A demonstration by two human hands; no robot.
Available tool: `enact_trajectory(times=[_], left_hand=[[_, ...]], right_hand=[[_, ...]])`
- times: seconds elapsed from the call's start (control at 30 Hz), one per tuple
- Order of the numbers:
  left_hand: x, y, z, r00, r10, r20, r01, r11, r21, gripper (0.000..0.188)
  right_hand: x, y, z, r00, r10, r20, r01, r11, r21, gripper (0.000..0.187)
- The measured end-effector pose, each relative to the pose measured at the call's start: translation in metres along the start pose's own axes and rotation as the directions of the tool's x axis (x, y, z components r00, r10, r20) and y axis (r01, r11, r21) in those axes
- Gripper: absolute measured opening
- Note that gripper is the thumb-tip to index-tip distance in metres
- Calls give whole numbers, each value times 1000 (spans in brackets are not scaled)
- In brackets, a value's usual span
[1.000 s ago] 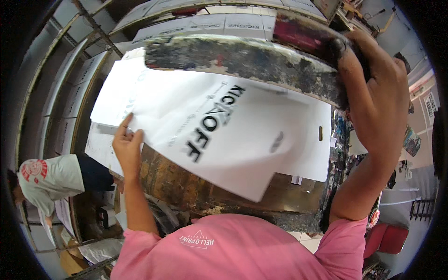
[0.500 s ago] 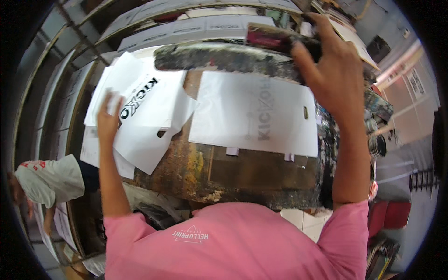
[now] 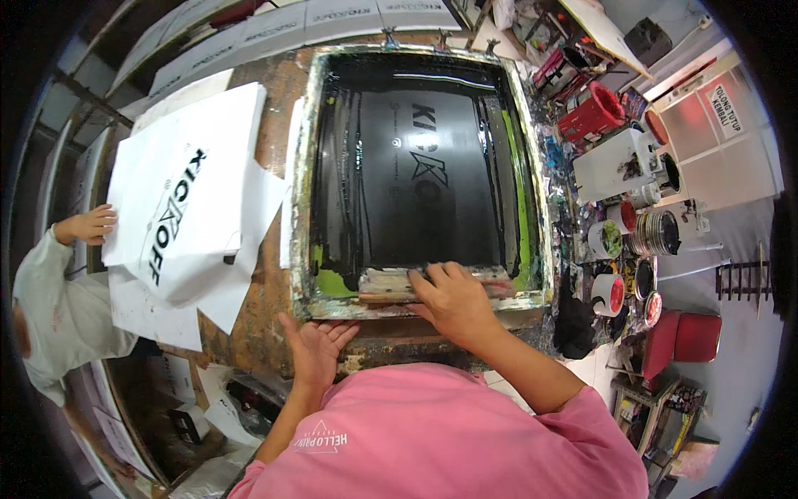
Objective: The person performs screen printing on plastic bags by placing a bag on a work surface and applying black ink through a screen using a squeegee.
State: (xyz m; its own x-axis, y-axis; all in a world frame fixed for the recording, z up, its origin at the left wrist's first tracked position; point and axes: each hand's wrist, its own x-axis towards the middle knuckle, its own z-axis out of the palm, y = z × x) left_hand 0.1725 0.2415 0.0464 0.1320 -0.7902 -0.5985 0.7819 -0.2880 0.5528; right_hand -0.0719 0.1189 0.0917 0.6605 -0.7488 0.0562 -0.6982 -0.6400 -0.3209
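printing screen [image 3: 428, 241]: lying over the stained wooden table [image 3: 268, 333], at 12 o'clock from the wearer's pink-shirted chest [image 3: 465, 424]. bearings below are taken from the screen's centre. at 8 o'clock, a co-worker [image 3: 66, 312] in a pale shirt has one hand [image 3: 89, 226] at the outer edge of a stack of white sheets [image 3: 224, 150]; contact cannot be told. the stack lies at 9 o'clock, printed in black on top. at 7 o'clock, the left hand [image 3: 320, 341] is palm up, fingers extended and thumb wide of them; fingertips are by the near rim [image 3: 524, 303], touch not confirmed. black ink [image 3: 497, 191] streaks both sides of the mesh, with green showing at the inner edges. at 6 o'clock, the squeegee [image 3: 386, 284] lies crosswise inside the rim. the right hand [image 3: 455, 303], over the middle of it, has a grip on it, fingers on the far side, thumb on the near side. at 2 o'clock stands a red-stained bucket [image 3: 590, 118]; between 3 and 4, open ink tins [image 3: 609, 241]; at 4, a red chair [image 3: 697, 336].
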Motion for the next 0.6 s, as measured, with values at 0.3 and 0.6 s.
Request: enact_trajectory(times=[0.3,0.6], left_hand=[[-1,-19,-44,991,57,125,-66,996,62,107],[4,-16,-46,976,115,186,-108,993,-49,114]], right_hand=[[188,126,11,965,-103,-241,67,985,-156,36],[322,206,-58,992,-124,-36,115,975,-191,44]])
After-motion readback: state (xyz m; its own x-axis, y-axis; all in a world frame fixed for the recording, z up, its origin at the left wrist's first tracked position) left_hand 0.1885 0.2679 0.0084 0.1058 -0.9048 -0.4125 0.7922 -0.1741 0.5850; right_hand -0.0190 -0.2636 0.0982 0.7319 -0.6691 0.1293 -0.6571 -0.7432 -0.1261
